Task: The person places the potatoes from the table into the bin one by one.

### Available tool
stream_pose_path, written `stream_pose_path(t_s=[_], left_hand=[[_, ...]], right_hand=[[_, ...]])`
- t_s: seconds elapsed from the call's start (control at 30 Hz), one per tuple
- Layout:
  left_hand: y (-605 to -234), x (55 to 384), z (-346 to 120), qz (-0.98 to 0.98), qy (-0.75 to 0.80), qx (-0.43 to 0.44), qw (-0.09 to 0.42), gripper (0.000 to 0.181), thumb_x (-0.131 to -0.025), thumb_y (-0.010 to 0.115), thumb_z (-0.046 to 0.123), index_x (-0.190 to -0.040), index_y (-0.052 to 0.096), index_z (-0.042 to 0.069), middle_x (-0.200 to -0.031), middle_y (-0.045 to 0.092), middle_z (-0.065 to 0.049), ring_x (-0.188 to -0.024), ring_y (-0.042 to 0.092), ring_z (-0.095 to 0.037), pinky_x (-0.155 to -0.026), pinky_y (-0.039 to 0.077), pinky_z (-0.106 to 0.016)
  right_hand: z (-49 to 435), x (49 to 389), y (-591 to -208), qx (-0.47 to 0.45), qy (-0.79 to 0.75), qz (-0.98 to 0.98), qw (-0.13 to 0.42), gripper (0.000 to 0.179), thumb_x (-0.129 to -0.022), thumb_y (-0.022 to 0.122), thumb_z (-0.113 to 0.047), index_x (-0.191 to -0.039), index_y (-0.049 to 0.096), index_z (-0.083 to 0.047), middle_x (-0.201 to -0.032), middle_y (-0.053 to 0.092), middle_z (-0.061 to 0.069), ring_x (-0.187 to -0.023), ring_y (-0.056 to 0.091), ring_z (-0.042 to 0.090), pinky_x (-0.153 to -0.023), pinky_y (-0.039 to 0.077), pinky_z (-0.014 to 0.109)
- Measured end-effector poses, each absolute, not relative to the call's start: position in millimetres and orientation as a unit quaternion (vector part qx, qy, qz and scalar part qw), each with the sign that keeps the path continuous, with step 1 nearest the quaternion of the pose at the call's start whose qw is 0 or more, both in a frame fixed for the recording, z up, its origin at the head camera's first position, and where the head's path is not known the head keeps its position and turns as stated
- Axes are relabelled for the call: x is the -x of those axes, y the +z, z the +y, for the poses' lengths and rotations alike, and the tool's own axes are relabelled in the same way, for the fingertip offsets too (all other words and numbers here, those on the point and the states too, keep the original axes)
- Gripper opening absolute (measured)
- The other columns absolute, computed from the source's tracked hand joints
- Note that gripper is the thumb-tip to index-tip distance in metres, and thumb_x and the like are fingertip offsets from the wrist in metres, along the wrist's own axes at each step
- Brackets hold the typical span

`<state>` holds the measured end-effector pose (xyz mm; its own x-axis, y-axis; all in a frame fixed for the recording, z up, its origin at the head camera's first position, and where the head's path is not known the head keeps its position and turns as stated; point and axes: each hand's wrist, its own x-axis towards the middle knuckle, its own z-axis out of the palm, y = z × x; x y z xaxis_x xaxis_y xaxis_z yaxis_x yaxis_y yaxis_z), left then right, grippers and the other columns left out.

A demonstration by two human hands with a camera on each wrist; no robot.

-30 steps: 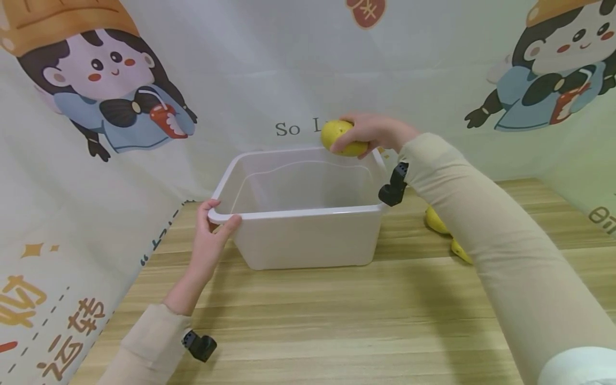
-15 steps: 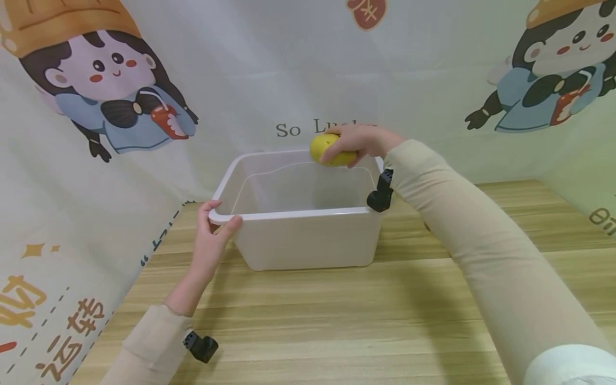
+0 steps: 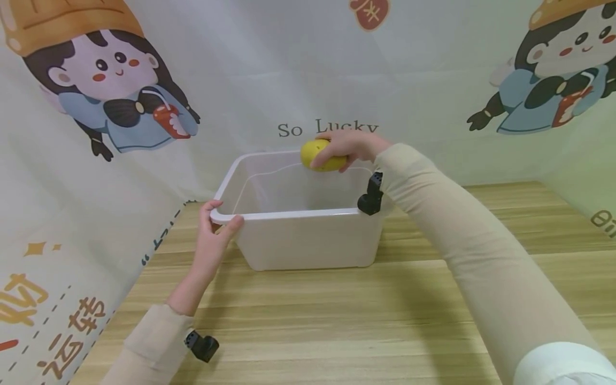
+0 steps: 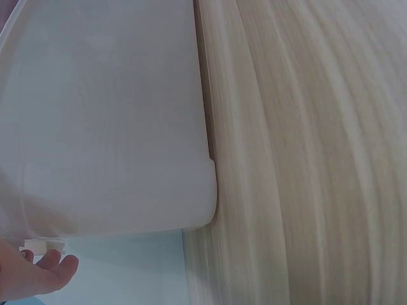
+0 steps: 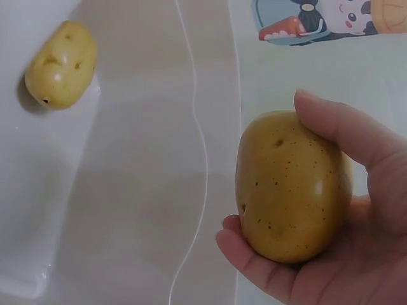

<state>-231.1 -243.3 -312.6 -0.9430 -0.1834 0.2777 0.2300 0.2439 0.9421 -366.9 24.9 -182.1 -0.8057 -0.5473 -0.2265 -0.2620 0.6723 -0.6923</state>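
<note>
In the head view a white plastic tub [image 3: 308,240] stands on the wooden table. My left hand [image 3: 214,235] grips its near left corner, thumb on the front side and fingers around the rim; the left wrist view shows those fingers [image 4: 48,267] at the tub's edge. Over the back right part of the tub, my right hand [image 3: 348,147] holds a yellow-brown potato [image 5: 292,187] with dark specks, thumb on one side and fingers on the other. Another potato [image 5: 62,65] lies on the tub floor in the right wrist view; the front wall hides it from the head view.
Behind the tub hangs a white cloth [image 3: 269,69] printed with cartoon figures and lettering. The wooden table [image 3: 308,321] extends in front of the tub and to both sides. A small black camera [image 3: 202,346] is strapped to the left wrist, another [image 3: 370,195] to the right.
My right hand has moved left and slightly down over the tub with the potato. Yellow items on the table at right are now hidden behind the right sleeve. The left hand keeps its hold.
</note>
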Motion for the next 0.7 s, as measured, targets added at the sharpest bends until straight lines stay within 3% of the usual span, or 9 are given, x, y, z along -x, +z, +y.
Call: stream_pose_path(t_s=[0.7], left_hand=[[-310.7,229.5,-242.2,-0.774,-0.609,0.015,0.173,0.053,-0.090,0.055,0.011,-0.132,0.022,0.007,-0.132,0.032,-0.012,-0.109,0.038,-0.018,-0.078,0.042,-0.014]], right_hand=[[21.5,367.8,-183.7,0.207,-0.319,0.902,0.206,0.080,-0.081,0.069,-0.031,-0.145,0.022,-0.021,-0.132,0.034,0.007,-0.108,0.038,0.023,-0.083,0.044,0.033]])
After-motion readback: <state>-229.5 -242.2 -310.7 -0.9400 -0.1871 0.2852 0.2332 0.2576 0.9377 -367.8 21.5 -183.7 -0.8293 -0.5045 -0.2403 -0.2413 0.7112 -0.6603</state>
